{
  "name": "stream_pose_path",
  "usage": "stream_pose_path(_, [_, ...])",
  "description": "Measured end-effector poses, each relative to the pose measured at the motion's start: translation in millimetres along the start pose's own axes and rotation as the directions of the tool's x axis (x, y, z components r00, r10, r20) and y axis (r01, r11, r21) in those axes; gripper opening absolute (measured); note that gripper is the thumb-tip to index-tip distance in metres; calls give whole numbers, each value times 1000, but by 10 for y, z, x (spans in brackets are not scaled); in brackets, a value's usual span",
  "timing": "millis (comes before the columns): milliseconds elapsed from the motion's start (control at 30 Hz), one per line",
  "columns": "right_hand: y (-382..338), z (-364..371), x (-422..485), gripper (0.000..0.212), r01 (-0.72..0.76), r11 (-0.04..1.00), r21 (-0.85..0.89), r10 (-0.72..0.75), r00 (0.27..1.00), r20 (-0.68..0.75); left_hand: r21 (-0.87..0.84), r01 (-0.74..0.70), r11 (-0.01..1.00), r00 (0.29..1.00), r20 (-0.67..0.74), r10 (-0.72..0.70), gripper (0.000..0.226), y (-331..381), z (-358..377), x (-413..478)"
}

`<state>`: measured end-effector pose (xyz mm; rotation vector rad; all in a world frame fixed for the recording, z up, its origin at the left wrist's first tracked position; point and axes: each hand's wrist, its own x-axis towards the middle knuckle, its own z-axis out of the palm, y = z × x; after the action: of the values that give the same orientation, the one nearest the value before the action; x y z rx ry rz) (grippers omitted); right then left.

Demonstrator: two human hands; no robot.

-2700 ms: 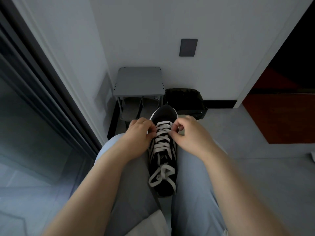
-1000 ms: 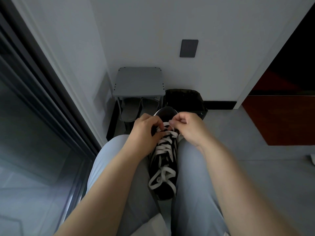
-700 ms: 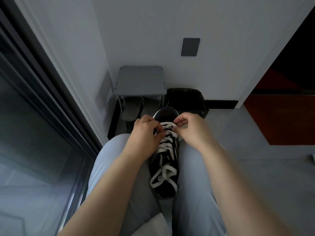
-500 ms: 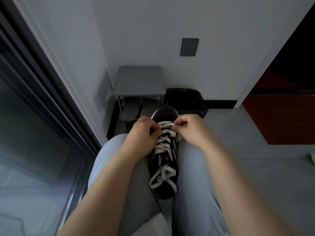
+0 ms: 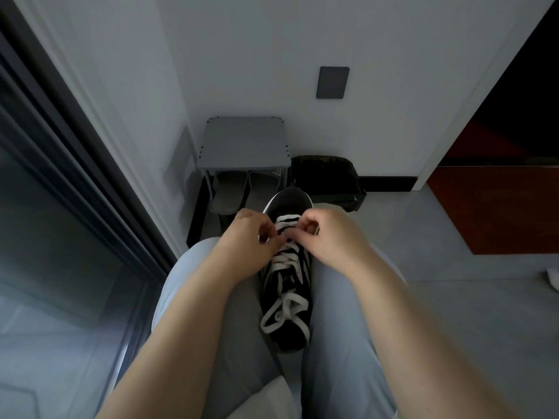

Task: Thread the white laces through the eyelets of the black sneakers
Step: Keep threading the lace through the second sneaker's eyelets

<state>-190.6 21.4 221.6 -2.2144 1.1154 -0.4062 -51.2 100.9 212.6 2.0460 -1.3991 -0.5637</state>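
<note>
Pinching white lace (image 5: pixel 286 219) w/ my left grip (image 5: pixel 252 240) & right grip (image 5: pixel 331 237) near toe of black sneaker (image 5: pixel 287 337); uneven tug could twist it or slacken rows.

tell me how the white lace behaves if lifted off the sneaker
Probably floppy: the flat white lace lies in slack loops on the black sneaker. Likely light: the left hand and right hand only pinch it.

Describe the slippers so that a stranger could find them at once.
Look at the white back wall, then at the small grey shelf standing against it near the left corner. The slippers lie side by side under its top. They are grey and laceless, unlike the black sneaker in front.
</note>
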Motion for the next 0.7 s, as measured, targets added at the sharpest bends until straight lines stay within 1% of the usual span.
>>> stream_pose_path(33, [8, 4, 8, 26, -4, 999, -47, 5, 1000, 14, 27, -8, 1000, 1000, -28, 9, 13, 5, 14, 0])
stream_pose_path(67, [25, -1, 14, 25, -10, 998, -58, 11, 1000, 16, 32, -2, 999, 998, -60, 4, 11, 8, 16, -1])
stream_pose_path(133, [61, -27, 5, 19, -8, 999, -40, 9, 1000, 7, 19, 26, 999, 992, -122, -23, 8, 6, 14, -9])
stream_pose_path(200, [83, -36, -35, 18, 29, 998, -51, -30, 999, -21, 13, 17, 1000, 989, -150, -15, 9, 8, 18, -23])
stream_pose_path(300, [68, -33, -94, 16, 110, 994, -7, -110, 988, -104, -30, -82, 996, 984, -159, 76, 17, 20, 17, -72])
stream_pose_path(333, [62, -32, -107, 18, 133, 991, 4, -132, 986, -103, -32, -130, 991, 979, -163, 123, 20, 20, 19, -91])
stream_pose_path(400, [41, -28, -128, 17, 137, 990, -38, -139, 989, -44, -11, -199, 980, 965, -177, 194, 18, 6, 25, -122])
stream_pose_path(467, [12, -12, -141, 15, 105, 989, -101, -106, 994, 4, 33, -193, 981, 966, -167, 195, 12, -12, 44, -131])
stream_pose_path(533, [-16, 11, -143, 11, 73, 988, -137, -72, 997, 16, 106, -157, 982, 977, -127, 170, 15, -15, 77, -121])
stream_pose_path(600, [-35, 20, -139, 8, 65, 985, -161, -60, 998, 31, 176, -133, 975, 988, -57, 144, 19, 5, 94, -97])
stream_pose_path(633, [-38, 19, -136, 8, 67, 984, -164, -62, 997, 38, 184, -125, 975, 991, -30, 132, 19, 13, 81, -87])
stream_pose_path(700, [-29, 3, -141, 9, 66, 986, -156, -61, 998, 33, 147, -106, 984, 994, -10, 109, 13, 9, 29, -73])
